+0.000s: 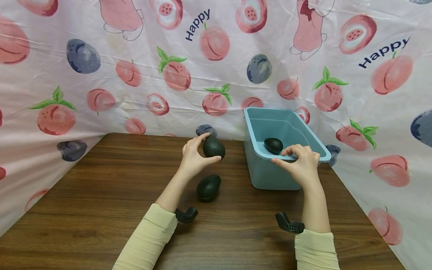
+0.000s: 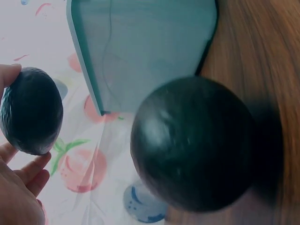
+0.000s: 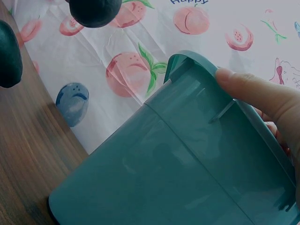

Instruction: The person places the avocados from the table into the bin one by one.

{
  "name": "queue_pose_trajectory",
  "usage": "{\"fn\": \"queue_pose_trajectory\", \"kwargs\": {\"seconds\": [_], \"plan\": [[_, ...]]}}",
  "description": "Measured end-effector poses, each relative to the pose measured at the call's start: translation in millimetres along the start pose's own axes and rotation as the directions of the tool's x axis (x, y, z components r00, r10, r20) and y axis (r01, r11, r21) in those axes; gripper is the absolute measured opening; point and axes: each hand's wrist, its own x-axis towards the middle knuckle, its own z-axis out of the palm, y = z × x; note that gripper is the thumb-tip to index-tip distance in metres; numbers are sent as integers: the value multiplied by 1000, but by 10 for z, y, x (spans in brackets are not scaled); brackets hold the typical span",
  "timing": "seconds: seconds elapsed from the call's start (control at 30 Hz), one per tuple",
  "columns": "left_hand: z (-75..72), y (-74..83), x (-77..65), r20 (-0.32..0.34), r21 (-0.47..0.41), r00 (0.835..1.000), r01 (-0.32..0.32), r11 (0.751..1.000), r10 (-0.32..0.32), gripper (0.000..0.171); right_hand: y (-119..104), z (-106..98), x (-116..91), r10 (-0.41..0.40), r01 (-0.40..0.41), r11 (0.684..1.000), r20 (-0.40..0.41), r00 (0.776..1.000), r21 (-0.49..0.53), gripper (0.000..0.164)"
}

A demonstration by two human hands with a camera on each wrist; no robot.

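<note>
My left hand [image 1: 195, 160] holds a dark green avocado [image 1: 214, 148] between thumb and fingertips, raised over the table. In the left wrist view this held avocado [image 2: 32, 111] appears at the left edge. A second avocado [image 1: 208, 187] lies on the table, below and a little nearer than the left hand. To the right stands a light blue plastic bin [image 1: 274, 175] with a third avocado [image 1: 273, 145] inside, on its floor. My right hand [image 1: 305, 165] grips the bin's near rim, the thumb [image 3: 243, 85] outside and the fingers over the inner side.
The brown wood-grain table [image 1: 111, 198] reaches back to a pink fruit-patterned cloth [image 1: 135, 93] that hangs behind it and along both sides. The bin stands at the table's back right, close to the cloth. A black wrist mount [image 1: 288, 224] sits on each forearm.
</note>
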Motion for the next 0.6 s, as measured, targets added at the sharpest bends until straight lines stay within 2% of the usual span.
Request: {"fn": "queue_pose_trajectory", "kwargs": {"seconds": [0.6], "plan": [[134, 176, 35, 37, -57, 999, 29, 998, -27, 79, -8, -1, 3, 5, -5, 1000, 5, 1000, 1, 31]]}}
